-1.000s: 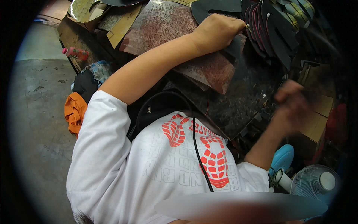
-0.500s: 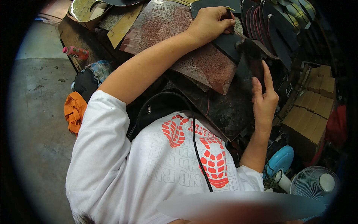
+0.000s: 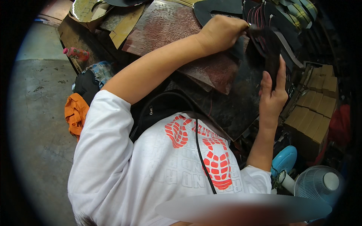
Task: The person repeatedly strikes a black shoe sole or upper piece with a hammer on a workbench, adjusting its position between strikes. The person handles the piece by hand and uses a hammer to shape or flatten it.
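My left hand (image 3: 223, 34) is closed in a fist over the worktable, at the upper middle. Its fingers curl away from view, and what they hold is mostly hidden. A dark hammer (image 3: 272, 60), blurred by motion, stands in my right hand (image 3: 274, 94), with thumb and fingers around its handle. The hammer's head is close to the left fist, on its right. Beneath and behind the left hand lies a dark flat cut piece (image 3: 205, 10). A worn reddish-brown board (image 3: 162, 28) lies under my left forearm.
Several stacked dark pieces with red edges (image 3: 258, 15) lie beyond the hammer. Cardboard boxes (image 3: 311, 109) stand at the right, above a white fan (image 3: 315, 184). A pink bottle (image 3: 77, 53) and an orange cloth (image 3: 76, 113) are at the left.
My left hand has turned over into a fist and shifted slightly right and nearer. The hammer in my right hand has moved right and upward, its head tilting.
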`<state>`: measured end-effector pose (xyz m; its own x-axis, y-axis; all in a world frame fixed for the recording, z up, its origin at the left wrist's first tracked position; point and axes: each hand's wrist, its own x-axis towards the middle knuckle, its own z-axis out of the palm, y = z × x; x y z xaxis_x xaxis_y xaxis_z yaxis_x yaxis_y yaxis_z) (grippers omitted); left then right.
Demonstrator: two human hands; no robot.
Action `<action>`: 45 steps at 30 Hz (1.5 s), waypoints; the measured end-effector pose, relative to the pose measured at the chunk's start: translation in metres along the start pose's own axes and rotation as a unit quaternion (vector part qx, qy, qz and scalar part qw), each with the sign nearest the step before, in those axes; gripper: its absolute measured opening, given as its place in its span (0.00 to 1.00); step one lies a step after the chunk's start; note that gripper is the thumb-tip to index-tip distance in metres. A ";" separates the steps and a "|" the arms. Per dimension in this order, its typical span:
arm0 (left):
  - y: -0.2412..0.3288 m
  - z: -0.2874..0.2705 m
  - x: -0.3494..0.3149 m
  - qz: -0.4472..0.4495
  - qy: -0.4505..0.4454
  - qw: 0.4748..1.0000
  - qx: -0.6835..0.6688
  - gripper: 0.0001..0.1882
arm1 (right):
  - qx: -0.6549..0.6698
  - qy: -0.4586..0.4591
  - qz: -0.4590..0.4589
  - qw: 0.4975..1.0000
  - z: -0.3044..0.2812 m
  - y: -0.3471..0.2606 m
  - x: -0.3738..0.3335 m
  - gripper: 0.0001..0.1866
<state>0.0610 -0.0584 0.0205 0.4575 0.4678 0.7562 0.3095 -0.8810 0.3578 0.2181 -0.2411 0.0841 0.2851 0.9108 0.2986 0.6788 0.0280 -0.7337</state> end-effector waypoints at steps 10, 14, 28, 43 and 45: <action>-0.045 -0.023 -0.004 -0.344 0.164 0.857 -0.346 0.06 | -0.093 -0.021 0.047 0.994 0.017 0.029 -0.026 0.26; -0.046 -0.057 -0.022 -0.361 0.183 0.806 -0.433 0.08 | -0.242 0.020 -0.051 0.969 0.004 0.047 -0.042 0.26; -0.012 -0.058 0.086 -0.304 0.001 0.818 -0.488 0.07 | -0.215 -0.021 -0.112 0.970 0.038 0.034 -0.064 0.25; -0.058 -0.007 0.077 -0.219 0.029 0.971 -0.085 0.15 | -0.193 -0.027 -0.142 0.970 0.033 0.040 -0.078 0.24; -0.081 -0.059 0.055 -0.181 0.104 0.978 0.019 0.14 | -0.217 -0.047 -0.175 0.959 0.033 0.043 -0.075 0.25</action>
<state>0.0120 0.0343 0.0659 0.1345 0.7203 0.6805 0.4527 -0.6555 0.6044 0.2035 -0.2944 0.0105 -0.0613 0.9107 0.4086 0.9456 0.1840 -0.2683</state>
